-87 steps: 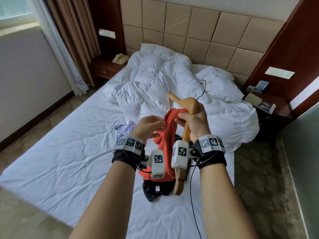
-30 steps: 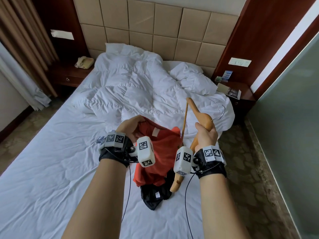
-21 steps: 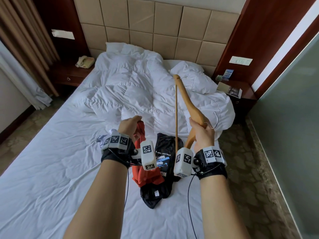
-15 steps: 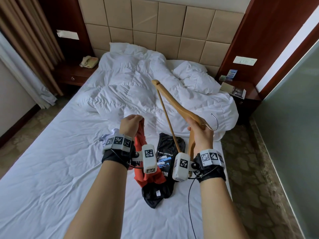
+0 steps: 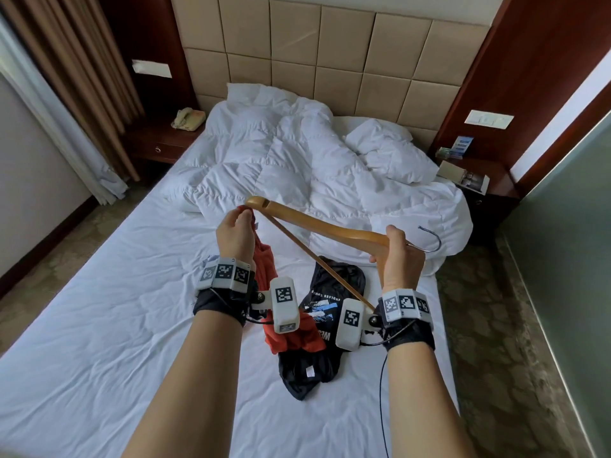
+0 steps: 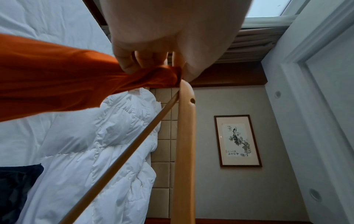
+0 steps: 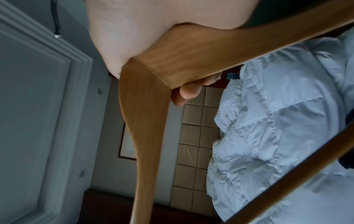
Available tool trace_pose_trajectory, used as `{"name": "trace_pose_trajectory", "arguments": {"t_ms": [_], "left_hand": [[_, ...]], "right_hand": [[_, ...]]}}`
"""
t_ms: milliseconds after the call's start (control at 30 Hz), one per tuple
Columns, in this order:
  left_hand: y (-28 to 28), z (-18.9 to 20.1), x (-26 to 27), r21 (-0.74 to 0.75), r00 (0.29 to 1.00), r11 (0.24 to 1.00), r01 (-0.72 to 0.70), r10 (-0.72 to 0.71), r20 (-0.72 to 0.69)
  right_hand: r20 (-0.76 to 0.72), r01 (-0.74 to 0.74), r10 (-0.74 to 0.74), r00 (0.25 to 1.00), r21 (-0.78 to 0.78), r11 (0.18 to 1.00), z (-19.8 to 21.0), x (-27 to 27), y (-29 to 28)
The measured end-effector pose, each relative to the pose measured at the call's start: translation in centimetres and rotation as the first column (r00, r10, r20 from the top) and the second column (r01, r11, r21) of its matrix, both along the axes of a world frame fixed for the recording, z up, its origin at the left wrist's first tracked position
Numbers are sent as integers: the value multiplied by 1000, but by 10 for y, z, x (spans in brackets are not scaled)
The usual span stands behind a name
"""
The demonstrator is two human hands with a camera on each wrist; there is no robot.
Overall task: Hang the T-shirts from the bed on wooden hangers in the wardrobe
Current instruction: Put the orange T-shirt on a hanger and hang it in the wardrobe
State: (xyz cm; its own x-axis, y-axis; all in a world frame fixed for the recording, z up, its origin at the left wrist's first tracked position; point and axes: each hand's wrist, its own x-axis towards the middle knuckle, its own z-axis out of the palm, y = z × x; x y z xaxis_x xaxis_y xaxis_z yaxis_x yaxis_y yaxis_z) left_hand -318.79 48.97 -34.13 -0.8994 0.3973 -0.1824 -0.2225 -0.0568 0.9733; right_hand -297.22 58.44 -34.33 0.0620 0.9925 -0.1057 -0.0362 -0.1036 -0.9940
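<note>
My right hand point(image 5: 395, 256) grips a wooden hanger point(image 5: 317, 221) at its middle, just below the metal hook point(image 5: 431, 241); the same wooden hanger point(image 7: 147, 94) fills the right wrist view. The hanger's far arm points left, and its end touches the fabric in my left hand point(image 5: 236, 229). That hand pinches a bunched edge of an orange T-shirt point(image 5: 264, 269), which hangs down to the bed. In the left wrist view the orange T-shirt point(image 6: 57, 84) meets the hanger tip point(image 6: 186, 91). A black printed T-shirt point(image 5: 330, 299) lies on the white sheet point(image 5: 99, 325) under both hands.
A rumpled white duvet point(image 5: 297, 160) and pillow point(image 5: 390, 153) cover the head of the bed. Dark nightstands stand at both sides, the left with a telephone point(image 5: 187, 119), the right with leaflets point(image 5: 463, 175). A glass partition point(image 5: 568, 259) runs along the right.
The hanger has swung from nearly upright down to the left until its far end meets the orange T-shirt. My left hand has lifted the shirt's edge up to that end.
</note>
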Motion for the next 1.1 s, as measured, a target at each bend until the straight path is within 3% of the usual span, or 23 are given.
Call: {"name": "trace_pose_trajectory", "arguments": {"t_ms": [134,234,334,434,501,801,901,1035,1101], "left_hand": [[-3,0,-4,58,988,987,-150,152,-17],[-5,1,-6,10,982,985,-171,171,-75],[-7,7,-5,-116,981,989,-93,71,-183],[-9,7,-7,-382,918,924,-30,-125,-375],[-9,10,-7,-460,879,888,4,-223,-422],[-2,14,-3,-541,784,838,75,-385,-487],[2,16,-5,-546,778,832,98,-406,-479],[11,33,-2,-592,693,801,94,-480,-538],[19,44,2,-594,663,795,125,-512,-546]], "right_hand": [[-33,-27,27,999,19,999,2,5,0],[-9,-38,39,999,23,999,0,8,0],[34,-49,48,998,38,998,0,10,0],[38,-44,42,998,72,996,2,10,2],[62,-59,54,997,92,994,2,9,4],[122,-203,194,973,64,977,1,0,8],[111,-350,339,934,98,932,8,-1,6],[84,-501,494,865,113,858,26,-15,10],[143,-548,532,834,114,829,32,-24,16]]}}
